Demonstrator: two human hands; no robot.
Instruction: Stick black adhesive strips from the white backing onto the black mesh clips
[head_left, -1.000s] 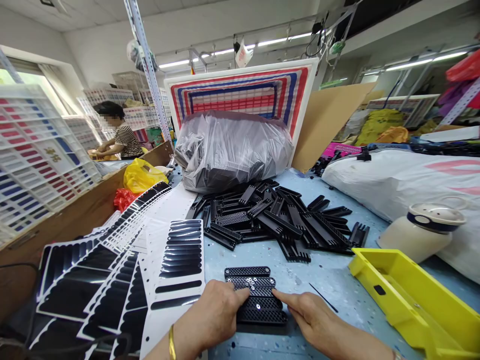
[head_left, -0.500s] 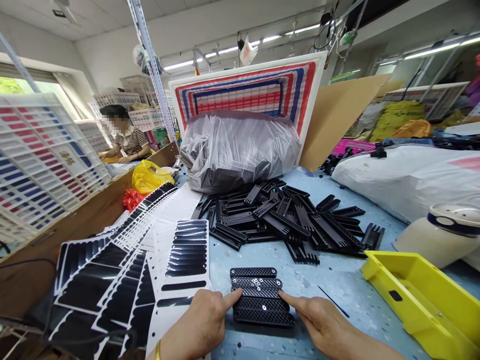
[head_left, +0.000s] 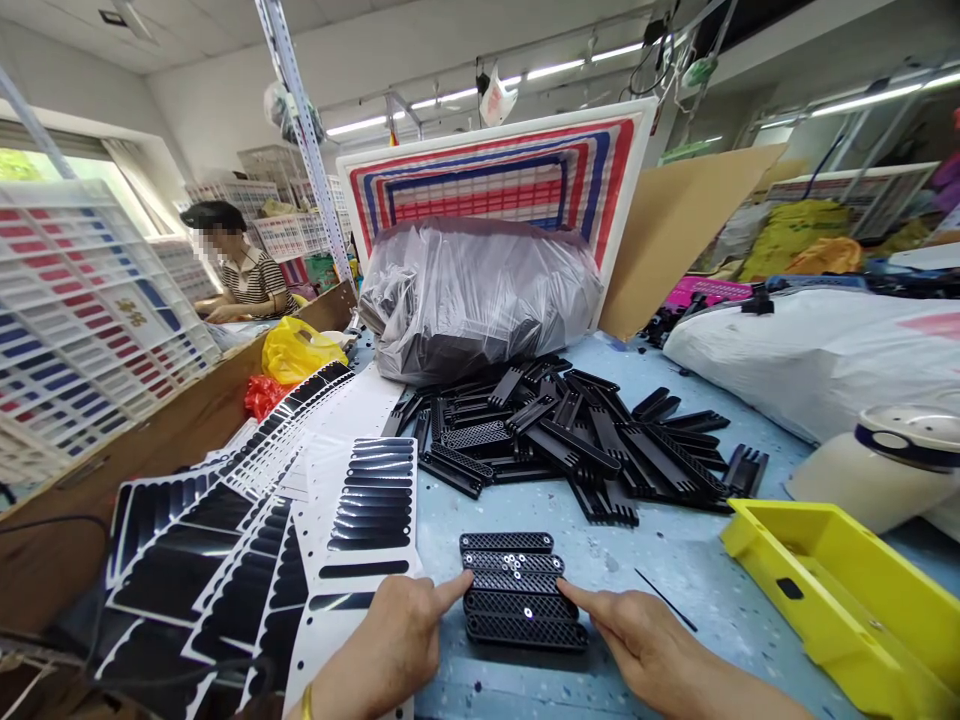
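Observation:
Several black plastic strips with a crosshatch pattern lie side by side in a small group in front of me. Tiny bright pieces are clustered on the upper strips, and one more sits lower down. My left hand points in from the left, its index fingertip at the left end of a middle strip, the other fingers curled. From the right, my right hand reaches with its index fingertip against the strips' right end. Neither hand grasps anything. Under my left wrist is a white sheet with black stickers.
Behind the strips is a heap of black toothed plastic parts, with a filled grey plastic bag beyond. A yellow bin stands right, near a cream-coloured container. More sticker sheets spread left. A person sits further back.
My left hand has shifted slightly left, its fingertip now at the strip's edge. My right hand stays nearly in place. The seated person's head has moved a little left.

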